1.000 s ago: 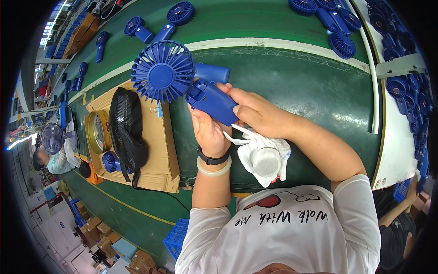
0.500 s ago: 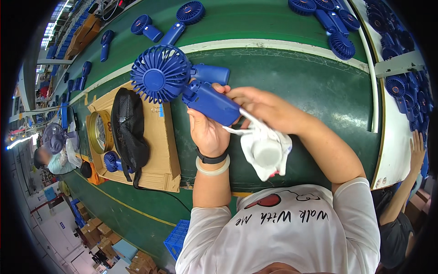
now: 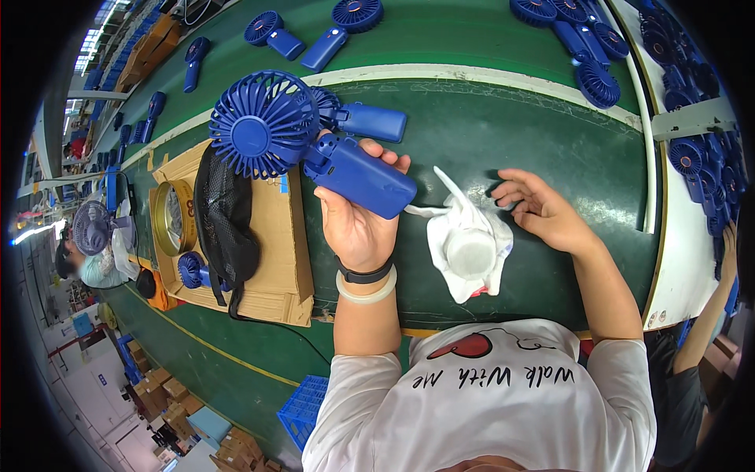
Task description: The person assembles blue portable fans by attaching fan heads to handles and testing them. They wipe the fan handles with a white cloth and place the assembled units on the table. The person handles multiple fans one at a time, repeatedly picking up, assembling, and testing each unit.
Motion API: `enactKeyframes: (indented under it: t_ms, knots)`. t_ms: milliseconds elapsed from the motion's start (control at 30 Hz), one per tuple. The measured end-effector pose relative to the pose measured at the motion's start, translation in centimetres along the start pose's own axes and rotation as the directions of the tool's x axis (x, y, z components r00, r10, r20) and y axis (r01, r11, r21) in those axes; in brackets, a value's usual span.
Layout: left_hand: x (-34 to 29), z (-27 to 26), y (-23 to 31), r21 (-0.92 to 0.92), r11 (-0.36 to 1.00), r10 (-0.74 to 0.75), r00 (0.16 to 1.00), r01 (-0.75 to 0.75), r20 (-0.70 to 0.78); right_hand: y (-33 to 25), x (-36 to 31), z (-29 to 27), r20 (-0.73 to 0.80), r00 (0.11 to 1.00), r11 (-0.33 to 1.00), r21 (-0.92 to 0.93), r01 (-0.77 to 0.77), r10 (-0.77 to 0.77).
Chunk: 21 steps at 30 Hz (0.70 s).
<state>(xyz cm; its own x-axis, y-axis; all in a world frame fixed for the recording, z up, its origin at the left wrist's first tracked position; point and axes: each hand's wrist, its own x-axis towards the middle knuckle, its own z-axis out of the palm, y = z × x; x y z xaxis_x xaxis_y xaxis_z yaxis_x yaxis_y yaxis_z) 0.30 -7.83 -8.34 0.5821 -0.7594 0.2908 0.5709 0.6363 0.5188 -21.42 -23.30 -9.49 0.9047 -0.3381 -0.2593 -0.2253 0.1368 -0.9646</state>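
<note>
A blue handheld fan (image 3: 366,179) lies across my left hand (image 3: 354,224), its handle gripped between thumb and fingers and its round caged head pointing left. My right hand (image 3: 543,211) is empty, fingers loosely bent and apart, just right of a white cloth (image 3: 440,244). The cloth sits bunched on the green bench around a round, pale lid-like thing (image 3: 471,253), with a bit of red at its lower edge. Behind the held fan, a second blue fan (image 3: 373,123) lies on the bench, its head partly hidden.
At left stands a cardboard tray (image 3: 279,259) with a black mesh bag (image 3: 224,220), a round yellow tin (image 3: 174,218) and a small blue fan (image 3: 190,270). Several fans lie on the green conveyor (image 3: 448,39) beyond a pale rail. More fans crowd the white surface at right, near another person's arm (image 3: 708,315).
My right hand has let go of the white cloth and moved right, its fingers opening. The cloth now rests apart from the held fan. Fans on the conveyor have shifted right.
</note>
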Motion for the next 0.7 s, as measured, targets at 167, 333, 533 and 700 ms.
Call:
enactKeyframes:
  t_ms: [167,333,533,700]
  knots:
    - [0.0,0.4,-0.1,-0.033,0.998,0.045,0.997,-0.047,-0.066,0.5,0.1,0.4,-0.057,0.998,0.998,-0.068,0.014,-0.018]
    - [-0.2,0.1,0.2,0.047,0.999,0.009,1.000,-0.009,-0.007,-2.4,2.2,1.9,-0.234,0.972,0.997,-0.076,0.010,-0.027]
    - [-0.2,0.5,-0.1,0.246,0.969,0.043,0.998,-0.032,-0.040,-7.7,5.7,6.3,-0.012,0.918,0.874,-0.310,0.375,-0.397]
    - [-0.3,0.9,-0.3,0.264,0.964,0.035,0.997,-0.017,-0.062,-8.1,7.0,9.0,0.200,0.957,0.977,-0.005,0.214,-0.209]
